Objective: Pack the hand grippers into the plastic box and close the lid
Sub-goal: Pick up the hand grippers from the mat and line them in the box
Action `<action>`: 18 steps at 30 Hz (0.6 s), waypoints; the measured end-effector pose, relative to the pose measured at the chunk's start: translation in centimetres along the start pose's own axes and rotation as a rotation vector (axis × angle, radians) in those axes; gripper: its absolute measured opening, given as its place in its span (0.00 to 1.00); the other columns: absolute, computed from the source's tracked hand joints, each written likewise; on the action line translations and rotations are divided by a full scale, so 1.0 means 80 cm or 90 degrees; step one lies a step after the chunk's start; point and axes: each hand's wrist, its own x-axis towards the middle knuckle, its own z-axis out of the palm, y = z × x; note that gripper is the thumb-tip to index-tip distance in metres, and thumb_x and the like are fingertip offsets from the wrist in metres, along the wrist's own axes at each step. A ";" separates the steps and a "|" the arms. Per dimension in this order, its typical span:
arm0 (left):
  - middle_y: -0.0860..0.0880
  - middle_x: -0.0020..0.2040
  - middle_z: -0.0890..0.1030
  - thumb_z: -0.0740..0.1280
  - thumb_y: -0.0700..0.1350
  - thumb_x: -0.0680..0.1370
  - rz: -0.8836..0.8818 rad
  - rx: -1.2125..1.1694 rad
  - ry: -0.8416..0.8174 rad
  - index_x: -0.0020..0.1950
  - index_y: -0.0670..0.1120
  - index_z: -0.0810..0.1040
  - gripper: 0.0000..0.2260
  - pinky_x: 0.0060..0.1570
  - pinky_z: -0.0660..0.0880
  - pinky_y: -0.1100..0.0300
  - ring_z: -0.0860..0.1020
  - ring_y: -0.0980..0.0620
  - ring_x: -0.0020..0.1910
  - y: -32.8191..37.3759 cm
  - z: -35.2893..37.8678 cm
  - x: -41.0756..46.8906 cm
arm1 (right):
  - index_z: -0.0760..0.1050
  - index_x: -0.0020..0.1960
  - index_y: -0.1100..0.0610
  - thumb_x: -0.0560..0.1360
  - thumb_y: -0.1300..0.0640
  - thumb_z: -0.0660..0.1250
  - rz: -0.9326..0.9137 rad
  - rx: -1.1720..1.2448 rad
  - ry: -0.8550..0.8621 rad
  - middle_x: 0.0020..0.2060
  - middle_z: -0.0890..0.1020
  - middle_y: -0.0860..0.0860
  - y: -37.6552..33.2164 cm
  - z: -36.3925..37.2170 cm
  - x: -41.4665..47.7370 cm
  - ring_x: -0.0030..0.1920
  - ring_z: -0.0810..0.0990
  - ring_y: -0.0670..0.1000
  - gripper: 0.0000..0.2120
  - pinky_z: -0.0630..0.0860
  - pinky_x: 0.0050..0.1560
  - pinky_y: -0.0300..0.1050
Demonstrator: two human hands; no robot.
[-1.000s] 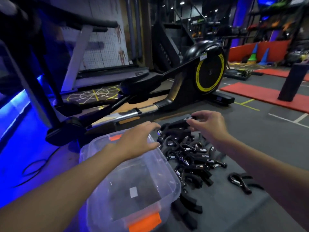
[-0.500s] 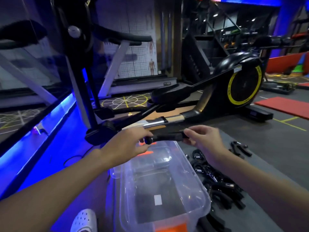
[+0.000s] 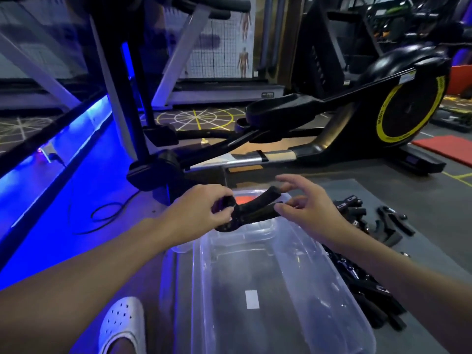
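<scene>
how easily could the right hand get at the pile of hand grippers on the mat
Probably easily: the right hand looks open, the left hand holds the gripper, and the pile lies uncovered right of the plastic box, under that forearm.

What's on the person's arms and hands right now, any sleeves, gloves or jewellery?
Nothing worn shows. The left hand and right hand are bare: no gloves, rings or watch. The left forearm and right forearm are uncovered to the frame's edge, no sleeves in view.
</scene>
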 end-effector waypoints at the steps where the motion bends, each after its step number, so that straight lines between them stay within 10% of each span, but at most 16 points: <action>1: 0.55 0.38 0.78 0.63 0.53 0.72 -0.009 0.007 -0.009 0.46 0.52 0.77 0.07 0.40 0.76 0.50 0.76 0.54 0.38 -0.008 0.004 0.002 | 0.76 0.61 0.46 0.73 0.64 0.71 -0.003 0.002 -0.001 0.48 0.82 0.50 0.005 0.006 0.006 0.43 0.83 0.57 0.21 0.80 0.45 0.51; 8: 0.51 0.36 0.77 0.66 0.44 0.76 -0.006 -0.006 -0.055 0.43 0.48 0.78 0.03 0.39 0.73 0.55 0.72 0.53 0.35 -0.028 0.032 0.006 | 0.80 0.53 0.50 0.72 0.70 0.69 -0.062 -0.129 0.046 0.51 0.78 0.47 0.031 0.042 0.025 0.48 0.82 0.47 0.17 0.78 0.54 0.39; 18: 0.55 0.42 0.81 0.66 0.46 0.77 -0.104 -0.038 -0.073 0.54 0.54 0.80 0.08 0.46 0.77 0.54 0.78 0.56 0.42 -0.061 0.038 -0.012 | 0.81 0.45 0.50 0.70 0.67 0.73 0.039 -0.167 0.020 0.31 0.77 0.42 0.055 0.067 0.028 0.28 0.74 0.40 0.12 0.69 0.31 0.29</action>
